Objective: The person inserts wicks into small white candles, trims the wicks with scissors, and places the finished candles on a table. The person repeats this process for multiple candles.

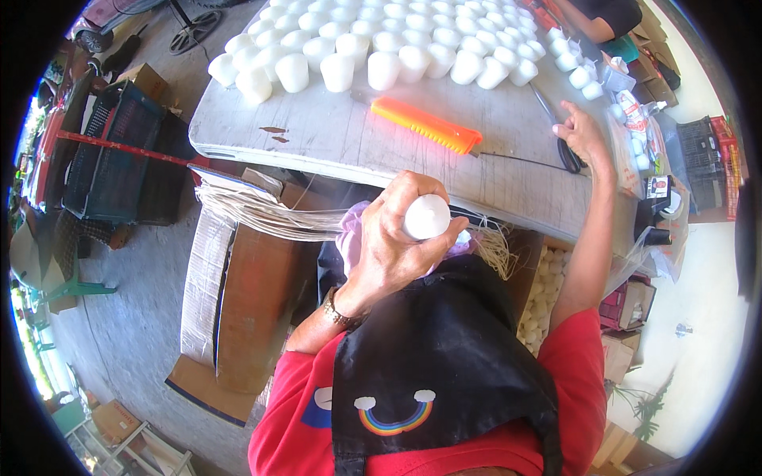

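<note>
My left hand (389, 242) is closed around a white votive candle (427, 216), held in front of my apron with its round end showing. A pink cloth (349, 230) shows behind that hand. My right hand (584, 139) is over the table's right side, index finger and thumb stretched apart, with nothing visible in it. Beside it lies a pair of scissors (567, 155) with black handles. An orange box cutter (425, 124) rests on the grey table (317, 139). Behind it, many white candles (337, 73) stand in packed rows.
Bundled pale wicks (270, 208) hang by a cardboard box (258, 301) below the table's near edge. More white pieces fill a box (544, 297) at my right. Plastic bags (671, 230) and a black thread spool (657, 236) sit right. Another person's arm (587, 20) is at the far right.
</note>
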A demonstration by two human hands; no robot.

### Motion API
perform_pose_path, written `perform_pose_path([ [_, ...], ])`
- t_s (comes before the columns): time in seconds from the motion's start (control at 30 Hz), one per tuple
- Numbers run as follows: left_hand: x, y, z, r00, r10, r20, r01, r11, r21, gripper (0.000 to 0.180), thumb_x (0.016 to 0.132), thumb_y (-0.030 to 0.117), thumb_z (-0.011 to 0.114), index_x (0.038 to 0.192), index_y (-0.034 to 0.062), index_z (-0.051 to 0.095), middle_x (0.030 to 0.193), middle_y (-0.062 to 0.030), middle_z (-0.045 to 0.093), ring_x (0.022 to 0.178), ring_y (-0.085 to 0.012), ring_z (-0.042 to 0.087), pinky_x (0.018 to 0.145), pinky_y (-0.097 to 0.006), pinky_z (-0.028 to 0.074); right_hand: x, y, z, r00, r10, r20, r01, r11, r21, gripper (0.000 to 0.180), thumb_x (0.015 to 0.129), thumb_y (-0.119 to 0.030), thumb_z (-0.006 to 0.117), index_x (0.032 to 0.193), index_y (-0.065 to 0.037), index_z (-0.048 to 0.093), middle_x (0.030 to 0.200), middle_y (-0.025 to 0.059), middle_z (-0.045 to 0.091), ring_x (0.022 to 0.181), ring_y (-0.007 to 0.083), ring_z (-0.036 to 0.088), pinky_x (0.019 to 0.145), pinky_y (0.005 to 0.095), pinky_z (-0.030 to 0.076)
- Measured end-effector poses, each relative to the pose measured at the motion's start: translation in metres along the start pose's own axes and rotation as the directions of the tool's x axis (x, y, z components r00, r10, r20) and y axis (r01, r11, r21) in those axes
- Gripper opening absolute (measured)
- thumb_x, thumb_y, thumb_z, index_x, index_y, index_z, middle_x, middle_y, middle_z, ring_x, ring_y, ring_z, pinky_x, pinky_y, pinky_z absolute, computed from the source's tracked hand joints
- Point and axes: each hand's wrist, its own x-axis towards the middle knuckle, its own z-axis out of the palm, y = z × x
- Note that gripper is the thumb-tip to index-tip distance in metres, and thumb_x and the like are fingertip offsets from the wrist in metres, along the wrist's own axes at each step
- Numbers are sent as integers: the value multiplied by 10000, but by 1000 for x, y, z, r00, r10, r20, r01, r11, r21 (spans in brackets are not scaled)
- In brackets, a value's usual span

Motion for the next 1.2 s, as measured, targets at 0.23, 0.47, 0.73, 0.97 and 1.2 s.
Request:
perform_pose_path([
  [0.23, -2, -3, 0, 999, 13, 30, -13, 1000, 13, 236, 705, 59, 773, 850, 54, 586, 755, -68, 635, 649, -175, 631, 612, -287, 502, -32, -22, -43, 956, 99, -277, 7, 934, 358, 279, 919, -219, 599, 1073, 11, 559, 899, 106, 671, 725, 185, 639, 661, 304, 477],
  [0.47, 1, -7, 11, 978, 72, 198, -83, 995, 47, 199, 706, 63, 738, 815, 66, 571, 742, -101, 626, 683, -309, 651, 580, -354, 502, -143, -178, -43, 786, -104, -609, 577, 478, 663, 218, 1007, -218, 410, 1106, -25, 388, 706, 203, 648, 523, 179, 598, 501, 260, 492],
  [0.73, -2, -6, 10, 957, 77, 281, -78, 997, -5, 162, 703, 45, 728, 777, 68, 585, 733, -101, 621, 674, -322, 642, 586, -366, 502, -164, -205, -17, 466, -188, -865, 879, 215, 426, 264, 1023, -299, 328, 1074, -43, 361, 595, 106, 582, 380, 163, 435, 400, 272, 386],
  [0.97, -2, -4, -3, 968, 45, 247, -37, 999, -36, 182, 677, 38, 729, 792, 59, 589, 737, -113, 616, 678, -327, 638, 592, -369, 494, -168, -212, -15, 614, -332, -716, 778, 407, 478, 225, 1009, -222, 410, 1120, -39, 343, 658, 122, 608, 432, 170, 493, 427, 299, 440],
  [1.2, -1, -6, 3, 972, -78, 224, 117, 979, -164, 204, 652, 48, 755, 779, 55, 595, 703, -113, 617, 674, -297, 651, 594, -342, 495, -161, -234, -11, 470, -359, -806, 839, 465, 282, 229, 1010, -234, 369, 1023, -7, 392, 567, 87, 562, 390, 175, 512, 362, 289, 440],
])
